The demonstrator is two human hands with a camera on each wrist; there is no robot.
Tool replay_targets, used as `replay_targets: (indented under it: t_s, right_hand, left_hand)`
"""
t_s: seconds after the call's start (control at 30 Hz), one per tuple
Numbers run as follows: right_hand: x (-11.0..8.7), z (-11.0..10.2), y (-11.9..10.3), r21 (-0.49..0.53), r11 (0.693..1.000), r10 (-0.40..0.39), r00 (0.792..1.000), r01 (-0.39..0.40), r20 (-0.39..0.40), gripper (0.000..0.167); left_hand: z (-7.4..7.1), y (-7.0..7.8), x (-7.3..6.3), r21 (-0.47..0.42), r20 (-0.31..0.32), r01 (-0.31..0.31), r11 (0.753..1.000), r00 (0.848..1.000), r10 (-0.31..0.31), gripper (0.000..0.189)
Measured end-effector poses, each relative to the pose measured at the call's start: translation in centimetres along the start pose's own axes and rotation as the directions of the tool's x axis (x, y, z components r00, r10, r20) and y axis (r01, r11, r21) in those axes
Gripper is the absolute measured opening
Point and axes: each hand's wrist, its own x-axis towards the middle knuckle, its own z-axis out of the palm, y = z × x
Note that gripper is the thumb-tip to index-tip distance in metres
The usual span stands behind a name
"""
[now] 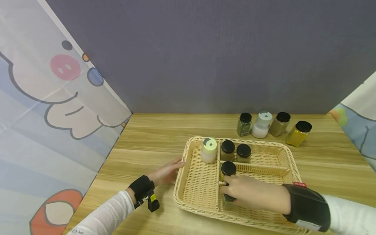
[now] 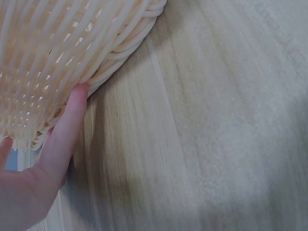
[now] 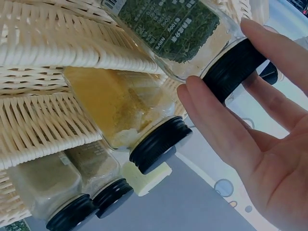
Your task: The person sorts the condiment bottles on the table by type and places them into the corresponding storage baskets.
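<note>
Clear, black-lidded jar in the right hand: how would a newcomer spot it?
Find the pale wicker basket on the wooden table. At its near-right section, the right hand grips the clear, black-lidded jar. Green flakes distinguish it from the yellow-filled jar alongside.

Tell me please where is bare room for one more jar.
Wicker basket: left compartment, in front of its pale-capped jar; back compartment, right of two black-lidded jars. Wooden tabletop: left of the basket, beyond the left hand. Crowded: around the right hand, herb jar and yellow-powder jar; also behind the basket, among four jars.
</note>
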Motion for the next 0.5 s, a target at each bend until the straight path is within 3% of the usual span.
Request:
replay_targets:
  t_s: [0.5]
  right_hand:
    - [0.34, 0.30, 0.19, 0.049, 0.999, 0.021, 1.000, -0.022, 0.018, 0.032]
  left_hand:
    - [0.08, 0.06, -0.02, -0.002, 0.000, -0.003, 1.000, 1.000, 0.003, 0.062]
